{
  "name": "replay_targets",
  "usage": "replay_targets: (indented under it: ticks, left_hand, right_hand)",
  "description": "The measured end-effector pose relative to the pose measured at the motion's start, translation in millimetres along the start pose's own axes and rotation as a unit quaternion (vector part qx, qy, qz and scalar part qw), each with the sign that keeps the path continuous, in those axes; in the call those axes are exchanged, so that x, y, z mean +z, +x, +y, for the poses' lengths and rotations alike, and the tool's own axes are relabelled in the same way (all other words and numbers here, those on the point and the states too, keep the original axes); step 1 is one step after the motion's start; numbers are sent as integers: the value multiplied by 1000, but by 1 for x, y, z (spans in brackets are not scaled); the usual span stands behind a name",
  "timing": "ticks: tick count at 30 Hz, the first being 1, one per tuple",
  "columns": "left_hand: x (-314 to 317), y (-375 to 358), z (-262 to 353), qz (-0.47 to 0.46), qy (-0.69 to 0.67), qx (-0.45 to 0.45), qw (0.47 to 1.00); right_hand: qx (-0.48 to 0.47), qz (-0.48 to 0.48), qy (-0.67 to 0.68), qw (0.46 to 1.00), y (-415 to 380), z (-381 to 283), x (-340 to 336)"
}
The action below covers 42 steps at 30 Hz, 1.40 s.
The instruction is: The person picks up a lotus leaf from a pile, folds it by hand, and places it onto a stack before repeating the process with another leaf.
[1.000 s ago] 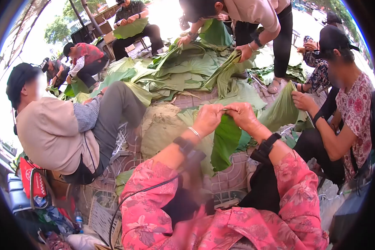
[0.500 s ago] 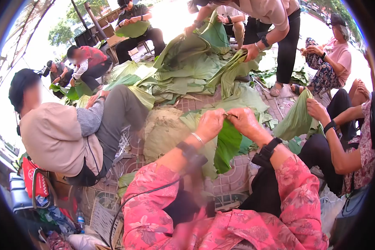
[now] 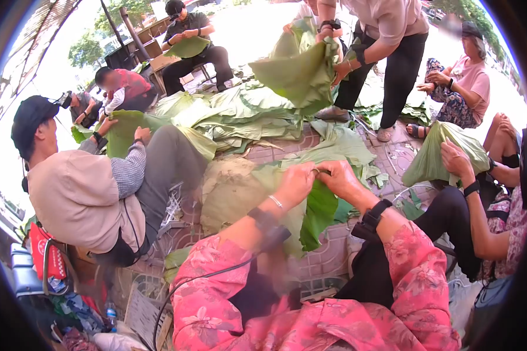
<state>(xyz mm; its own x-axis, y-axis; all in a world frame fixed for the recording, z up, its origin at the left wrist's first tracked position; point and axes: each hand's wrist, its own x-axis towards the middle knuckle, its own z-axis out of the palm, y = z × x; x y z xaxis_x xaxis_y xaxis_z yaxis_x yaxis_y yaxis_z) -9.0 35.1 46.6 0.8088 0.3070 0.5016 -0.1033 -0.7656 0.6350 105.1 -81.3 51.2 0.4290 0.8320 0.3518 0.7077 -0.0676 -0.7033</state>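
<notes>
My left hand (image 3: 297, 183) and my right hand (image 3: 341, 180) meet in front of me, with fingertips pinched together at the stem end of a large green lotus leaf (image 3: 319, 215). The leaf hangs below my fingers, bright green on one part and paler elsewhere. Exactly what sits between the fingertips is too small to make out. Beyond my hands, more pale leaves (image 3: 341, 143) lie spread on the paving. A brownish, dried leaf (image 3: 231, 196) lies to the left of my left hand.
A standing person lifts a bunch of leaves (image 3: 298, 73) above a wide leaf pile (image 3: 240, 111). Seated people on both sides handle leaves, including a folded leaf (image 3: 442, 155) at right. A red bag (image 3: 45, 251) and a plastic crate (image 3: 146, 313) stand at lower left.
My hands stay nearly in place on the leaf. The standing person has gathered leaves up to the right. The person at left now holds up a leaf, and the right neighbour's leaf has shifted right.
</notes>
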Motion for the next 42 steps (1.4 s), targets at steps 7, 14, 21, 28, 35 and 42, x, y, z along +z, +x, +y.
replay_targets:
  ticks: [7,14,21,28,35,42]
  left_hand:
    - [0,-1,0,-18,38,-3,999]
    - [-10,-1,21,-78,133,-86,984]
    - [-3,-4,13,-98,236,-81,963]
    - [-4,-3,8,-87,255,-77,960]
    - [-4,-4,-1,-96,216,-63,970]
    - [-12,3,-16,-74,14,-52,996]
  right_hand:
    - [15,-6,-27,1000,-2,-1,3]
    - [-37,11,-54,998,-3,-2,3]
    - [-18,62,-75,995,-4,0,13]
    - [-11,-7,-176,984,-2,-1,13]
    - [-43,37,-79,995,2,9,17]
    - [93,-57,212,971,4,0,-6]
